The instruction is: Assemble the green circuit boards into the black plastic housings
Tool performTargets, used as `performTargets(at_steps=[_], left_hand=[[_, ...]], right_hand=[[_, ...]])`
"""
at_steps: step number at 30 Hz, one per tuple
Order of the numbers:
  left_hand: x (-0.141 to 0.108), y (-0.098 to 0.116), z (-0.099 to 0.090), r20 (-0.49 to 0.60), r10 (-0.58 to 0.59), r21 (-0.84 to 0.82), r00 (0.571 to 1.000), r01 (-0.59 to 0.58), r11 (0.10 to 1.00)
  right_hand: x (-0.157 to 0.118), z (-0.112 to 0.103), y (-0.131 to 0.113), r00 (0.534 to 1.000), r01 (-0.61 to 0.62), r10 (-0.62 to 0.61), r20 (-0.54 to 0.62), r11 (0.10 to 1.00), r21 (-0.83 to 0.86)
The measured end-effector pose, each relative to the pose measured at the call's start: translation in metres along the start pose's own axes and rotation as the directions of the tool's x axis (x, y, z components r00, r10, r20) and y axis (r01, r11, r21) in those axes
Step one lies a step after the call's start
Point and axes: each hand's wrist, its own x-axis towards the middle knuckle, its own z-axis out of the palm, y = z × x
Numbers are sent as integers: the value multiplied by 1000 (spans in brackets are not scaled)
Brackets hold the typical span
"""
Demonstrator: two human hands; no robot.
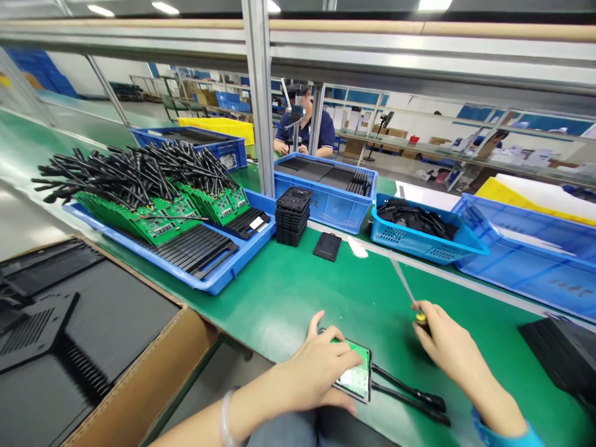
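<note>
Under left hand (321,369), board (359,380); cables (412,390) rightward

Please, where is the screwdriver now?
In the head view, the screwdriver is in the right hand, right of the circuit board and in front of the blue perforated basket.

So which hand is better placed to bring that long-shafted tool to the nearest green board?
Probably the right hand: it holds the long-shafted tool, though its shaft points away from the green board. The left hand is spread over the board, so seems better placed to steady it.
</note>
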Motion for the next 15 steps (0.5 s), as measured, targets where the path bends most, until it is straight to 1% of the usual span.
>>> performTargets(at_steps=[1,3,5,6,7,8,9,10,11,12,13,14,15], left_hand=[[6,-1,-3,17,-13,-23,1000,13,1000],[24,-7,-12,75,-61,-91,995,68,994],[50,-23,-24,106,-149,-118,983,161,980],[66,-35,-30,83,-216,-100,973,224,970],[82,-48,-36,28,-286,-72,958,287,955],[98,-62,-40,-51,-360,-42,932,358,933],[113,-77,-44,-129,-432,-22,893,433,901],[127,-92,-45,-196,-498,-14,845,505,863],[138,-106,-46,-249,-554,-16,795,568,823],[147,-118,-45,-285,-596,-29,750,615,788],[154,-128,-44,-308,-628,-50,715,647,761],[157,-135,-42,-319,-650,-78,690,664,743],[158,-141,-40,-324,-664,-112,674,670,734]], right_hand=[[5,7,15,999,6,-4,46,998,-56],[10,20,37,995,13,-3,98,995,-96],[11,28,42,997,8,-2,74,996,-87],[8,30,38,999,16,-13,38,998,-69],[4,30,29,999,38,-38,-2,999,-39],[-1,30,17,997,71,-71,-39,997,1],[-8,30,2,991,122,-118,-68,991,46],[-16,32,-15,984,171,-165,-69,981,96],[-24,34,-31,975,221,-218,-38,966,131],[-32,39,-46,957,287,-291,9,947,146],[-40,45,-58,932,349,-359,53,926,144],[-47,52,-68,911,395,-406,75,910,128],[-52,59,-74,898,422,-431,88,900,108]])
